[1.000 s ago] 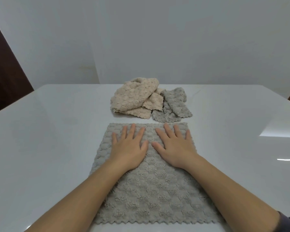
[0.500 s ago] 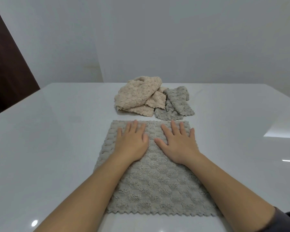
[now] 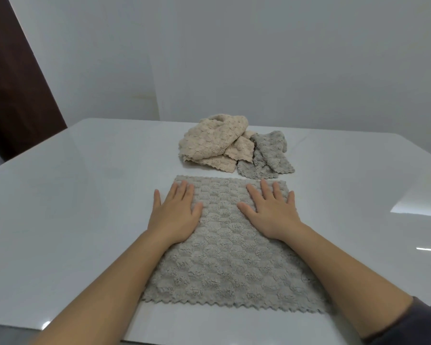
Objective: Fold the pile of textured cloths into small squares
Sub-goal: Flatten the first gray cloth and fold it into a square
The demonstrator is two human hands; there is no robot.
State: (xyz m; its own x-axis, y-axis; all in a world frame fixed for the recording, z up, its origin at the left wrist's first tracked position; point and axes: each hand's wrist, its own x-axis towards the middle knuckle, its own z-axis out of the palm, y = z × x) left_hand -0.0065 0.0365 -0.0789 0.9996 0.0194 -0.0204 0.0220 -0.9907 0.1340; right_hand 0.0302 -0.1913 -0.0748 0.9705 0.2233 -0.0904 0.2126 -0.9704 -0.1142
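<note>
The left hand lies flat, palm down, fingers straight and a little spread: its grip is released and grasps nothing. The right hand lies the same way, grip released, palm pressed down. Half a second ago the two hands sat side by side at the middle, thumbs almost meeting; now they have slid apart toward the left and right edges, with a bare strip of fabric between the thumbs. The left little finger now reaches past the left edge onto the tabletop.

Under both palms the grey cloth is spread out flat, unfolded, its zigzag hem nearest the person (it has not shifted). Just beyond its far edge the pile of cloths sits as before, beige pieces to the left and a crumpled grey one touching them on the right.

The forearms cover the cloth's side edges, and the right one hides its near right corner. How many cloths the pile holds cannot be told. The dark sleeve is cut off at the lower right.
</note>
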